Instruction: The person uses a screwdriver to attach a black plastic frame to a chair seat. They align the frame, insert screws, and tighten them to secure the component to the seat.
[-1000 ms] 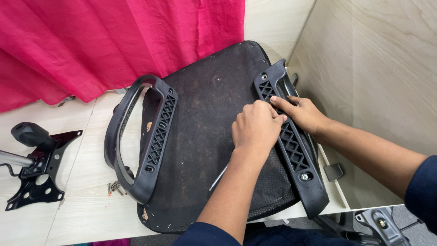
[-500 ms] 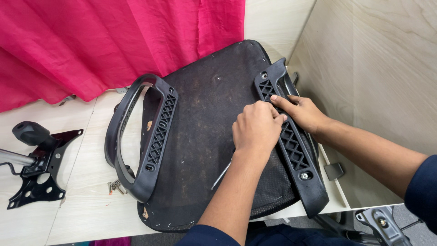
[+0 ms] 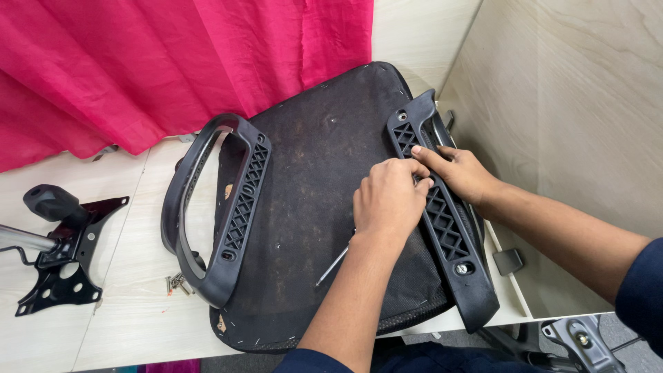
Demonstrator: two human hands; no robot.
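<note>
Both hands on the right armrest bracket of the upturned seat base on the desk. Left hand grip clenched on a thin metal tool; right hand grip released, fingers pressing the bracket.

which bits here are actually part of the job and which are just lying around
In hand:
- left hand and right hand on the right armrest bracket
- upturned seat base
- thin metal tool under the left wrist

Lying about:
- left armrest
- chair tilt mechanism
- loose screws
- pink cloth

Bare forearms, navy sleeve — right arm
</note>
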